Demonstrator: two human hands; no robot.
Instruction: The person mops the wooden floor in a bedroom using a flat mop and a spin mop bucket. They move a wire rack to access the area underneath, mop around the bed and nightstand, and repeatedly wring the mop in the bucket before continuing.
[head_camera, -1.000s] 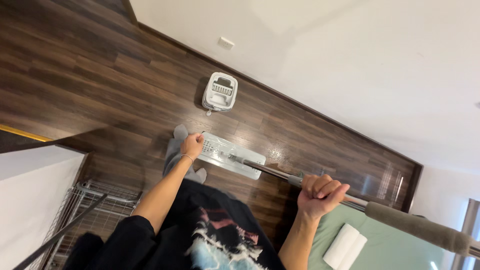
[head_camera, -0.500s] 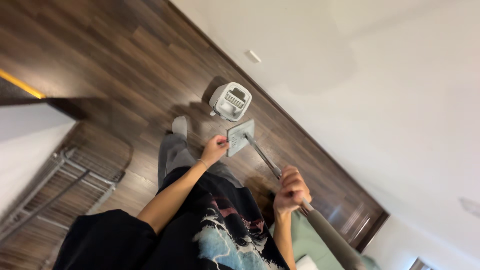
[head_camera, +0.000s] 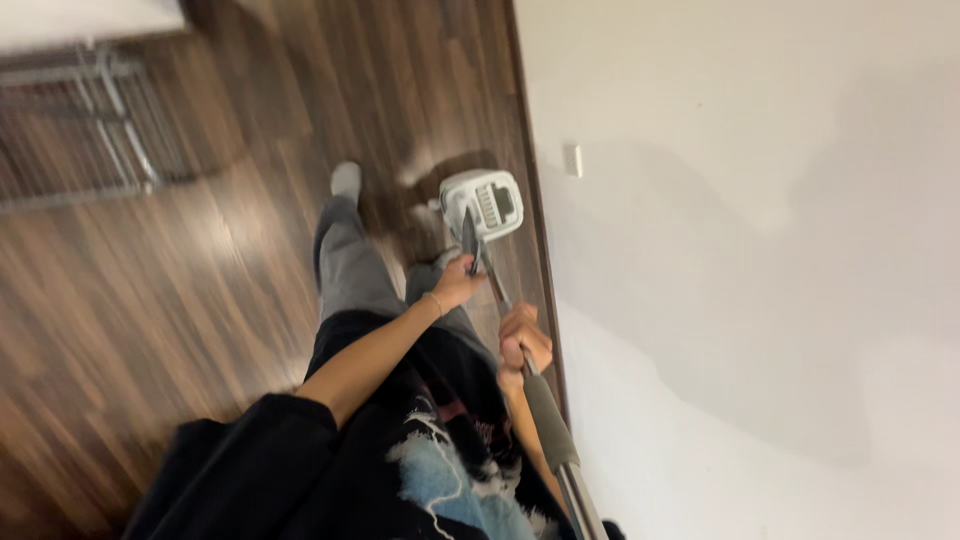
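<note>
Grey-handled flat mop (head_camera: 520, 370), head folded upright

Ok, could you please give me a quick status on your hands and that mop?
Left hand on the flat mop head. Right hand gripping the mop pole. White bucket on the floor just beyond, by the wall.
</note>
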